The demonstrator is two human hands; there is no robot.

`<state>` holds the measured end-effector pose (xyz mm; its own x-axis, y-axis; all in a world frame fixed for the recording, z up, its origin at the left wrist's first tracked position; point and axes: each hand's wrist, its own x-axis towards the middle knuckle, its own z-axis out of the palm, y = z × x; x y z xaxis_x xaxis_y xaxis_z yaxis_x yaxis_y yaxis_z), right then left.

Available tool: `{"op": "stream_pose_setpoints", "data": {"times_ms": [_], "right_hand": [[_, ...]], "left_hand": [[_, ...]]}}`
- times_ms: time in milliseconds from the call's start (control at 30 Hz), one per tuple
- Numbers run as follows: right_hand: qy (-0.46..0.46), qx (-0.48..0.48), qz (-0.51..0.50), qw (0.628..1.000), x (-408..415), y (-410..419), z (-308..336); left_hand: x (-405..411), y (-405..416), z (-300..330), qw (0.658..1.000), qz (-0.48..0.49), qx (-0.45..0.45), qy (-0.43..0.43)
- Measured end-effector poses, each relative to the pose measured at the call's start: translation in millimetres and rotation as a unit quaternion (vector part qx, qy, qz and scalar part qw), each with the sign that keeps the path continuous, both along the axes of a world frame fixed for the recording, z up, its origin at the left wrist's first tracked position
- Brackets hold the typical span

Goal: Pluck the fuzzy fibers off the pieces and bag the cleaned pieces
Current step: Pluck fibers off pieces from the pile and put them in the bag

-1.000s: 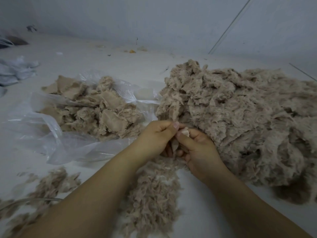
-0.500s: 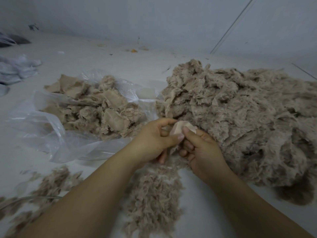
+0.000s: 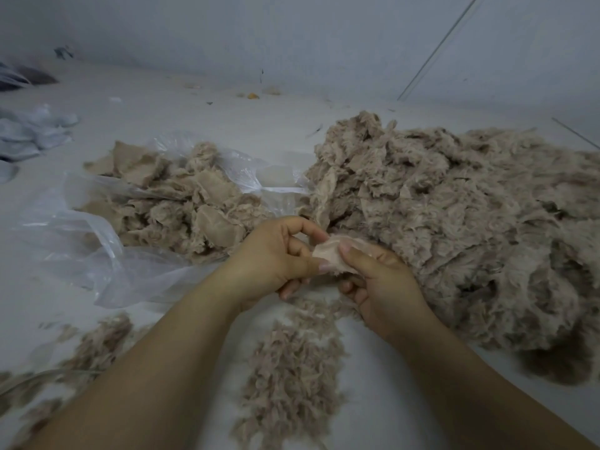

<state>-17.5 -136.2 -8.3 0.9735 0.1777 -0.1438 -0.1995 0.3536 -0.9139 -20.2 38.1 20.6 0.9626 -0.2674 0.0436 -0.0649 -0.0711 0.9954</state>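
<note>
A small pale beige piece (image 3: 328,254) is held between both hands at the centre. My left hand (image 3: 276,261) pinches its left edge with thumb and fingers. My right hand (image 3: 376,284) grips its right side, thumb on top. A big heap of fuzzy beige pieces (image 3: 454,228) lies to the right, just behind my right hand. To the left an open clear plastic bag (image 3: 97,241) holds smoother pieces (image 3: 181,203). A strip of plucked fibers (image 3: 292,378) lies on the white surface below my hands.
More loose fluff (image 3: 91,349) is scattered at the lower left. Crumpled white plastic (image 3: 29,131) lies at the far left. A grey wall (image 3: 292,37) rises behind, with small debris (image 3: 253,95) at its foot.
The piece has been turned and spread out, its smooth pale side now facing up. My left thumb has shifted to its lower left edge; both hands stayed in place.
</note>
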Motion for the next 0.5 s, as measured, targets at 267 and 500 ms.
{"op": "stream_pose_setpoints", "data": {"times_ms": [267,500], "right_hand": [[0.036,0.061,-0.044,0.997,0,1,3],[-0.015,0.006,0.004,1.0,-3,-1,1]], "left_hand": [[-5,28,5,0.988,-0.138,0.066,0.032],[-5,11,1,0.99,-0.031,0.136,0.022]]}}
